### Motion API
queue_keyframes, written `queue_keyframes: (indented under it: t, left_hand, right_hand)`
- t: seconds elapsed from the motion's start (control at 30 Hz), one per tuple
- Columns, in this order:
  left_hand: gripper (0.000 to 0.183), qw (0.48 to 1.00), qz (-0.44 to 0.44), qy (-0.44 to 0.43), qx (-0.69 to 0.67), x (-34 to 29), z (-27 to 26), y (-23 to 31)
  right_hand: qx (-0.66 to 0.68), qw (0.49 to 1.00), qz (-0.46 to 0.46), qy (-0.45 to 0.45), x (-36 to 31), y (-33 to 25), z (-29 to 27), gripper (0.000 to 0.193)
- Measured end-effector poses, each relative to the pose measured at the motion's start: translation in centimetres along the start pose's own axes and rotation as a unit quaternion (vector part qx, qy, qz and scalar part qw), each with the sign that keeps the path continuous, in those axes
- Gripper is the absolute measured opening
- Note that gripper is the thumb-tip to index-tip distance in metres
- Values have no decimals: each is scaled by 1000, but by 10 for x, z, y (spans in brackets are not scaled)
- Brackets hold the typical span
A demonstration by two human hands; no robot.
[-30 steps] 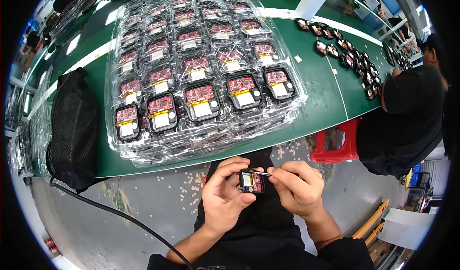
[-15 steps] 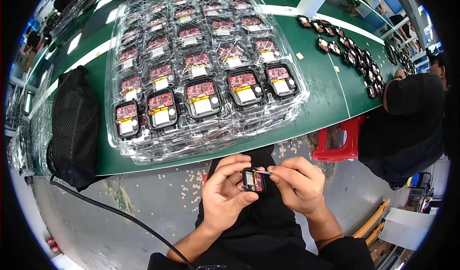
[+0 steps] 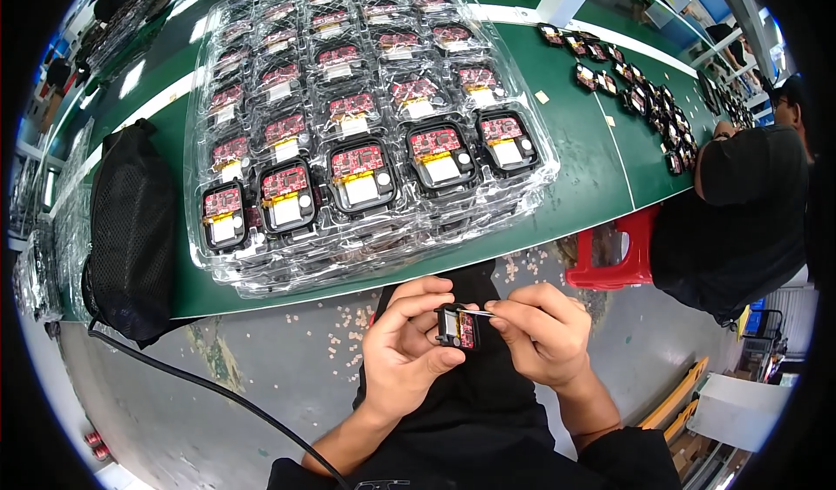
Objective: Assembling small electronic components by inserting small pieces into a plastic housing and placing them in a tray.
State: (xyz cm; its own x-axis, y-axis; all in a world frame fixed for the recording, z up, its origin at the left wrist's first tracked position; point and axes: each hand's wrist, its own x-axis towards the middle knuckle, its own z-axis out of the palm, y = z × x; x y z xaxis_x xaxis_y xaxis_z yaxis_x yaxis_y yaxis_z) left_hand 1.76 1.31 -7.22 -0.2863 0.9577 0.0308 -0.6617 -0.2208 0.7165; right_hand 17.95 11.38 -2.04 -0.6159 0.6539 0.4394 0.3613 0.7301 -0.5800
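Observation:
Over my lap, my left hand [image 3: 407,338] grips a small black device housing [image 3: 457,328] by its edges. A red circuit board, a yellow strip and a pale block show inside it. My right hand [image 3: 549,333] pinches tweezers [image 3: 475,312], thin and silvery, whose tips reach the upper edge of the housing. What the tips touch is too small to tell. Beyond my hands, a stack of clear plastic trays [image 3: 366,255] lies on the green table [image 3: 583,159]. Similar housings [image 3: 362,177] with red boards sit in the top tray's pockets.
A black mesh bag [image 3: 131,238] lies at the table's left end, and a black cable [image 3: 235,394] runs below it. At the right, more housings [image 3: 640,98] lie in a loose group. A person in black [image 3: 749,211] sits there by a red stool [image 3: 614,251].
My view has shifted slightly, so the trays appear a little further left. Both hands keep the same grip, with the tweezers still at the housing's upper edge.

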Motion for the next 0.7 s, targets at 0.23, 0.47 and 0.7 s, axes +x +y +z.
queue_keyframes:
  t: [0.23, 0.47, 0.7]
  left_hand:
    - [56, 1000, -9, 15, 6, -1, 4, 2]
    - [55, 999, 11, 40, 4, -2, 4, 3]
    - [47, 867, 271, 34, 416, 5, 18, 10]
  right_hand:
    - [-53, 998, -43, 9, 0, -2, 5, 24]
    - [-48, 997, -60, -18, 2, 0, 0, 28]
    - [160, 982, 78, -57, 4, -25, -20, 51]
